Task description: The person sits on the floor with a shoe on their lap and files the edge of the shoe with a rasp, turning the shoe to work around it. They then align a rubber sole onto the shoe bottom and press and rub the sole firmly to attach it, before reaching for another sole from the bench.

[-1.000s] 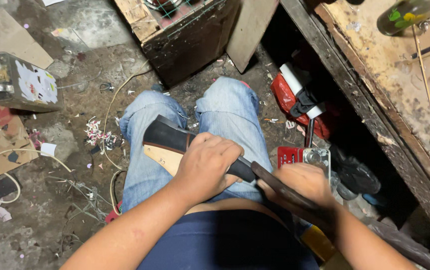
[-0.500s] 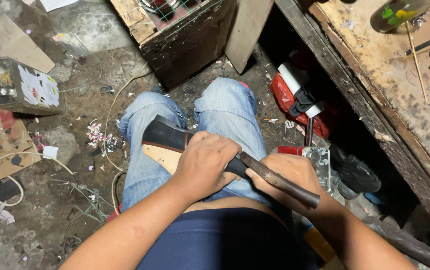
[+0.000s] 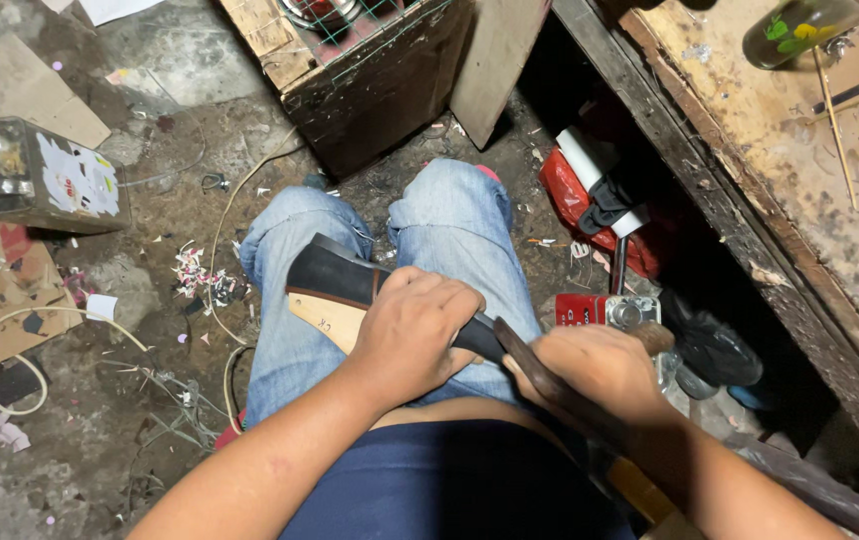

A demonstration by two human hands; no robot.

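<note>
— From the head camera, where does the shoe sole (image 3: 335, 290) lie against the hands?

— Across the person's lap, on the jeans (image 3: 295, 320). Its long axis runs from the left thigh down toward the right hip, black rubber face up, the pale wooden edge toward the body. The left hand (image 3: 415, 330) sits on top of its near end, fingers curled over it and pressing it down onto the thigh.

— And the right hand?

— The right hand (image 3: 595, 365) is just beside the left, at the sole's near-right end, closed around a dark rod-like tool (image 3: 550, 385) (rasp or knife, I cannot tell which). The tool slants along almost the same line as the sole, its tip under the left hand's heel.

— So which hand is nearer the free part?

— The left; the uncovered toe end lies up and to the left of it, toward the left knee. The right hand stays behind, at the lap's right edge, beside a red box (image 3: 585, 310) on the floor.
</note>
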